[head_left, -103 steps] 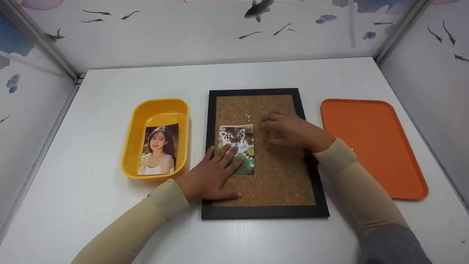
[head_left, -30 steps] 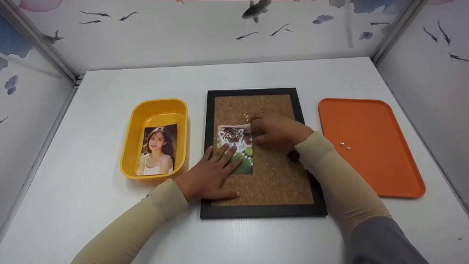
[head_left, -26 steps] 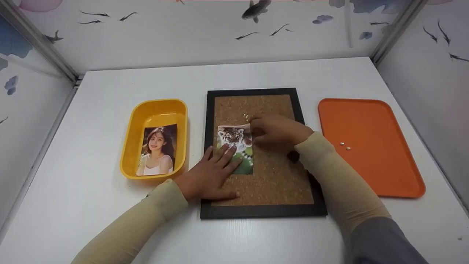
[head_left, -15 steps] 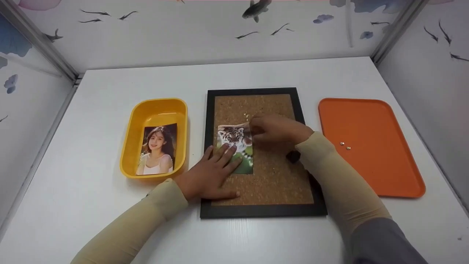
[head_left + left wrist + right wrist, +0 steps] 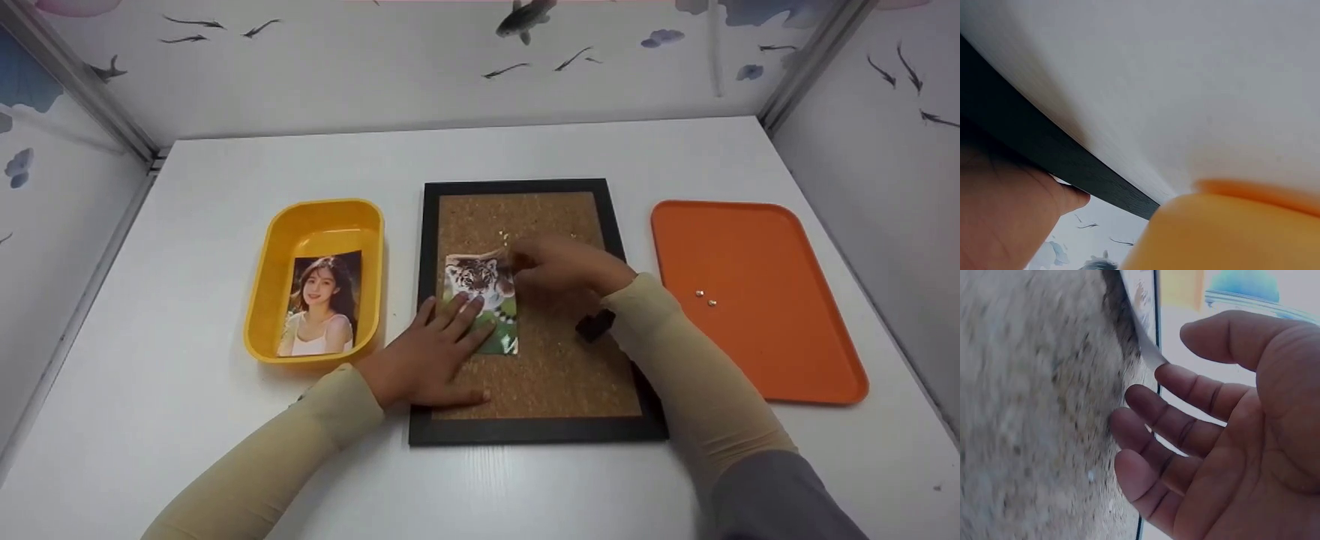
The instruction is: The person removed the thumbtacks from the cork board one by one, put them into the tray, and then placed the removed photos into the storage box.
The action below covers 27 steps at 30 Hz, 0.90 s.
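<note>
A tiger photo (image 5: 480,276) lies on the cork board (image 5: 577,382), which has a black frame. My left hand (image 5: 431,360) rests on the photo's lower part with fingers spread, its thumb on the cork. At the photo's upper right corner is my right hand (image 5: 566,264). In the right wrist view the right hand's index fingertip (image 5: 1169,374) touches the bent-up edge of the photo (image 5: 1150,354), while the thumb stands apart. The other fingers are loosely bent close to the cork. Small shiny bits (image 5: 504,238), too small to identify, sit just above the photo.
Left of the board, a yellow tub (image 5: 259,315) holds a portrait photo (image 5: 321,304). An orange tray (image 5: 772,345) on the right carries two small shiny studs (image 5: 712,303). A black block (image 5: 596,325) sits at the right wrist. Patterned walls enclose the white table (image 5: 225,442).
My right hand has moved left across the cork to the photo's upper right corner, and that corner now bends up. The tray's two studs have come into view. The left hand stays put.
</note>
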{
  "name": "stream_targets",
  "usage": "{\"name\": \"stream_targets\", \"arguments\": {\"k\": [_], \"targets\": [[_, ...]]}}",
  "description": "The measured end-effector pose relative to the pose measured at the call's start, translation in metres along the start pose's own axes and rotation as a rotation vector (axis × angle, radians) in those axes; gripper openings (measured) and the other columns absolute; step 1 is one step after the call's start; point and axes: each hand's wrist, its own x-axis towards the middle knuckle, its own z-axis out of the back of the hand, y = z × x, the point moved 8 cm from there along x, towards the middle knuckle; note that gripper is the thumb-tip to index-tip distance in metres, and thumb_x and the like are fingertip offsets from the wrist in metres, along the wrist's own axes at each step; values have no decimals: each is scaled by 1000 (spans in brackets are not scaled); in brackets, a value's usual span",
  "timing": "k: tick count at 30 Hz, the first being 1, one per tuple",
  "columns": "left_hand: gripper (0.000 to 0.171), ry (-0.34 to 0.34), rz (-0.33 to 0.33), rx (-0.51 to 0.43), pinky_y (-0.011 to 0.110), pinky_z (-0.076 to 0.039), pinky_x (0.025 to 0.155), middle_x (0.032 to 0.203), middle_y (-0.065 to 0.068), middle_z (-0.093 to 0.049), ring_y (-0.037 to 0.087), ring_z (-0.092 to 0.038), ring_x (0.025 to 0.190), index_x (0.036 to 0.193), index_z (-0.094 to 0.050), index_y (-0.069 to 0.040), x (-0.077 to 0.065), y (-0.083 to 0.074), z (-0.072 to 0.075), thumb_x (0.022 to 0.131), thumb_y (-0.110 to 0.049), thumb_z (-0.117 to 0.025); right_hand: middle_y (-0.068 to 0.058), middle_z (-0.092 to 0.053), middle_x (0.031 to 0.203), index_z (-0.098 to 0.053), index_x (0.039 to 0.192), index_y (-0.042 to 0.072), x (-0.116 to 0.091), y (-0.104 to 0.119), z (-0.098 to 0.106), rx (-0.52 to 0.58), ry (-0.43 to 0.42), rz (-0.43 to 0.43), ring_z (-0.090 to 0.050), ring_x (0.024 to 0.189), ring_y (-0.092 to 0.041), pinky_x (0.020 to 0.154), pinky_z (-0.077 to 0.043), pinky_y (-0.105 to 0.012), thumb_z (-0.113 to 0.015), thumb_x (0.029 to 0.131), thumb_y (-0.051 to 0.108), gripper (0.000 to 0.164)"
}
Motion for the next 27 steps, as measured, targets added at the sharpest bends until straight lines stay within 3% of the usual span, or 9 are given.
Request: {"name": "stream_targets", "arguments": {"k": [7,12,18,27], "targets": [[99,-10,-7,24,59,1,116,166,8,5,31,10,151,161,-8,-22,0,-1,1,87,-84,-26,-6,-63,112,-61,118,13,-3,-4,-6,185,23,-88,-58,86,-24,69,-49,-40,-55,94,18,25],[99,-10,-9,22,59,1,116,166,8,6,31,10,151,161,-7,-22,0,-1,0,87,-84,-26,-10,-64,104,-60,117,11,-3,-8,-12,407,21,-130,-58,78,-24,63,-48,-36,-55,93,12,25],[99,-10,-10,17,59,1,116,166,8,4,30,10,151,161,-8,-22,0,0,0,87,-84,-26,-11,-65,106,-61,117,12,-6,-13,-15,528,-30,-186,-63,87,-26,69,-53,-37,-57,98,18,21],[99,-12,-11,8,60,1,116,166,8,3,31,10,151,161,-9,-22,0,-1,1,86,-85,-26,-13,-66,112,-61,121,8,-9,-17,-23,712,-58,-210,-66,98,-28,79,-56,-39,-54,101,29,30]]}}
